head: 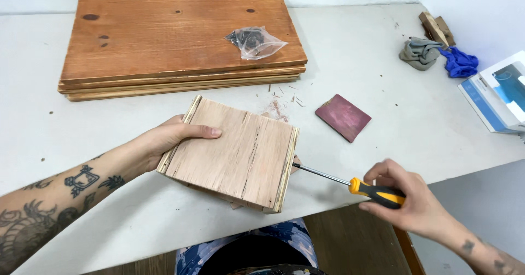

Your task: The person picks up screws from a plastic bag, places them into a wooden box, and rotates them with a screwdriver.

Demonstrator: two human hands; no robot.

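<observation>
Left hand (167, 138): we have it curled over the left edge of the box (232, 157), thumb on the top panel, fingers wrapped down the side, pressing it against the surface (350, 56).

Box: small, of pale plywood, lying just right of the left hand near the front edge of the surface. The top panel and two side strips look joined; we cannot see its underside or the far face.

Boards (180, 39): a stack of brown stained planks, beyond the left hand, well apart from it.

Bag (254, 42): clear plastic with dark small hardware, lying on the boards.

Shavings (279, 102): wood chips and dust just beyond the box, a sign that some cutting or sanding is behind us.

Sandpaper (343, 117): a reddish square, beyond and left of the right hand, lying flat and untouched.

Screwdriver (350, 184): orange and black handle, thin shaft; the tip meets the right side of the box, low down. The screw itself is hidden, so we cannot judge how far it is driven; we take the fastening on this side as in hand, not finished.

Right hand (407, 198): closed around the screwdriver handle, to the right of the box.

Rags (437, 56): one grey, one blue, far beyond the right hand.

Carton (497, 91): white and blue, at the right edge.
</observation>
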